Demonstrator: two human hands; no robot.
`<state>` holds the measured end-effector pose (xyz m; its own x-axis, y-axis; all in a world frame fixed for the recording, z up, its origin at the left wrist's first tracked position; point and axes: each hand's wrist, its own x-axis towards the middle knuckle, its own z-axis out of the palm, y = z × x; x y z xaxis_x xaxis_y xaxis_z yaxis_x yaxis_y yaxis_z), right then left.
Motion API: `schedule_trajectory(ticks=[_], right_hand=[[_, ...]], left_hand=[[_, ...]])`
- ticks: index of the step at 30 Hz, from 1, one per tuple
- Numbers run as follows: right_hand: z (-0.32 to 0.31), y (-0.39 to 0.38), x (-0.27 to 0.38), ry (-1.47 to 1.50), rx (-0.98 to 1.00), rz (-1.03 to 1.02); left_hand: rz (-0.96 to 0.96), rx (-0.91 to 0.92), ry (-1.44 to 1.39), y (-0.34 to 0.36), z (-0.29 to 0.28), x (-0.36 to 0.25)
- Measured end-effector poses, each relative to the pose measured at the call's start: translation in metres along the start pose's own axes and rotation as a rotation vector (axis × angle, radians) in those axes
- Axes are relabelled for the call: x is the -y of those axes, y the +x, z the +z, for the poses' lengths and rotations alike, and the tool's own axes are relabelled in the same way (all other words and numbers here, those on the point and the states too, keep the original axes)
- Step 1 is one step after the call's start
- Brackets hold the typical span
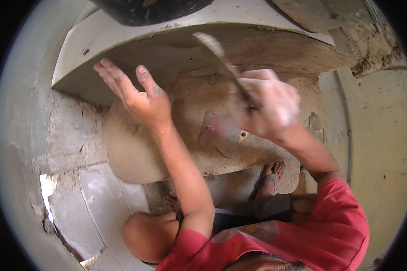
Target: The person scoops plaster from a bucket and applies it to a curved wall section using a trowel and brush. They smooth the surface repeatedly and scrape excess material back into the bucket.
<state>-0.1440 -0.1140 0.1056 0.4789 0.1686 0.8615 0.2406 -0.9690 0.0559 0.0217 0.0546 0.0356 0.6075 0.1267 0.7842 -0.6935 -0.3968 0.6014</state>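
My left hand [138,92] is raised with fingers spread, its palm against the underside edge of a pale stone slab [122,40]. My right hand [269,106] is closed around the handle of a long thin tool [221,56], blurred by motion, whose blade points up toward the slab and the sandy mortar [276,49] beneath it. A flat trowel-shaped blade with red stains [219,133] lies on the sandy ledge below my right hand.
A rough sandy block [131,149] stands under the slab. Grey plastered wall [72,135] is at left, with a bright gap [46,194] low down. My sandalled feet [269,180] rest on the floor. A yellowish wall with a thin pipe [346,122] stands at right.
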Motion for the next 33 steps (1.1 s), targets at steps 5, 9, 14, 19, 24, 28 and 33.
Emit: schedule_trajectory(ticks=[5, 9, 14, 19, 24, 28, 33], right_hand=[[-0.053, 0.004, -0.018, -0.262, -0.113, 0.166], [-0.042, 0.007, -0.031, -0.399, -0.019, 0.446], [-0.044, 0.002, -0.041, -0.307, -0.137, 0.411], [-0.048, 0.003, -0.042, -0.272, -0.099, 0.399], [-0.043, 0.001, -0.049, -0.349, -0.126, 0.433], [-0.043, -0.003, -0.046, -0.268, -0.191, 0.516], [-0.039, 0.001, -0.038, -0.241, -0.154, 0.639]], left_hand=[[0.061, 0.079, 0.094, 0.006, 0.010, -0.006], [0.098, 0.088, 0.095, 0.007, 0.010, -0.001], [0.056, 0.119, 0.144, 0.007, 0.006, 0.000], [0.053, 0.118, 0.111, 0.006, 0.005, -0.005], [0.073, 0.104, 0.097, 0.008, 0.004, -0.002], [0.039, 0.103, 0.064, 0.007, 0.003, 0.000], [0.055, 0.113, 0.039, 0.007, 0.000, 0.004]])
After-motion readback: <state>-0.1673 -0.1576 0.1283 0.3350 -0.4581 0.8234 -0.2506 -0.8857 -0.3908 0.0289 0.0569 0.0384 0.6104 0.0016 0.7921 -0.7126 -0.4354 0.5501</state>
